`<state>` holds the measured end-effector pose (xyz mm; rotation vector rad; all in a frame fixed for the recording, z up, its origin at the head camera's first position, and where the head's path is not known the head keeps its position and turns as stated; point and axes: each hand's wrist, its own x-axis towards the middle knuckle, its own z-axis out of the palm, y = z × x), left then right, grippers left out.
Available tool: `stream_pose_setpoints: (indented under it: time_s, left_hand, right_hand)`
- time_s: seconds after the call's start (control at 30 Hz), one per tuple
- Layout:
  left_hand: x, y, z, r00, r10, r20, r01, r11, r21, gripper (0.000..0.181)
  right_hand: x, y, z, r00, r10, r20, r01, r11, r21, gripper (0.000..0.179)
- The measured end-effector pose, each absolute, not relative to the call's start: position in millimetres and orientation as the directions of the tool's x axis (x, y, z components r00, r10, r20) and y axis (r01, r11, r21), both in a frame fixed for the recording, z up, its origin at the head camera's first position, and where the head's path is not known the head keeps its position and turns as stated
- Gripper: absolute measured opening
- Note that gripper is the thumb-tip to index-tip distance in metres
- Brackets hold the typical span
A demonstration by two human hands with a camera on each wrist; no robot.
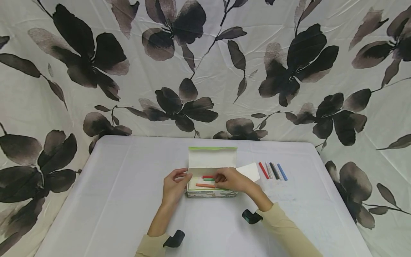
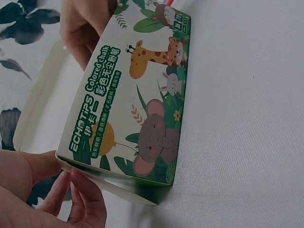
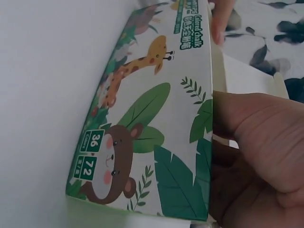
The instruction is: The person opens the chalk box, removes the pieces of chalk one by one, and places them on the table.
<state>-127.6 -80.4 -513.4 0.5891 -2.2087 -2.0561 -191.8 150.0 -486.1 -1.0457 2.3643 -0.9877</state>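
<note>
An opened cardboard box printed "Colored chalk" [image 1: 212,193] stands on the table with its lid raised at the back. My left hand [image 1: 174,185] pinches the box's left end, thumb near the top corner and fingers by the side flap [image 2: 123,191]. Over the box's right part, my right hand [image 1: 232,179] reaches in with bent fingers. The wall hides its fingertips in the right wrist view, so I cannot tell whether they grip anything. Inside lie a red stick [image 1: 207,176], a green stick [image 1: 208,179] and an orange stick [image 1: 205,185], whose right end meets the right hand.
Right of the box, several slim sticks lie side by side, among them a red one [image 1: 264,170], a black one [image 1: 274,171] and a blue one [image 1: 282,172]. The box's white side flap [image 1: 250,172] juts toward them. A floral cloth [image 1: 179,71] hangs behind the white table [image 1: 128,200].
</note>
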Motion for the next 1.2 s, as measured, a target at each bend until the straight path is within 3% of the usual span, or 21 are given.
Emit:
stream_pose_setpoints:
  time_s: [0.43,0.77,1.2]
  left_hand:
    - [-126,-80,-513,-0.924,-0.325,-0.2,-0.225,0.041,0.973,0.033]
    - [-127,-79,-514,-0.925,-0.324,-0.198,-0.216,0.023,0.976,0.033]
    - [-127,-80,-513,-0.926,-0.322,-0.197,-0.214,0.02,0.977,0.032]
  right_hand:
    - [-196,135,-487,-0.65,-0.717,-0.251,-0.463,0.636,-0.618,0.009]
    - [-201,130,-491,-0.629,-0.719,-0.295,-0.431,0.638,-0.638,0.009]
    - [-203,128,-487,-0.608,-0.714,-0.348,-0.46,0.674,-0.578,0.006]
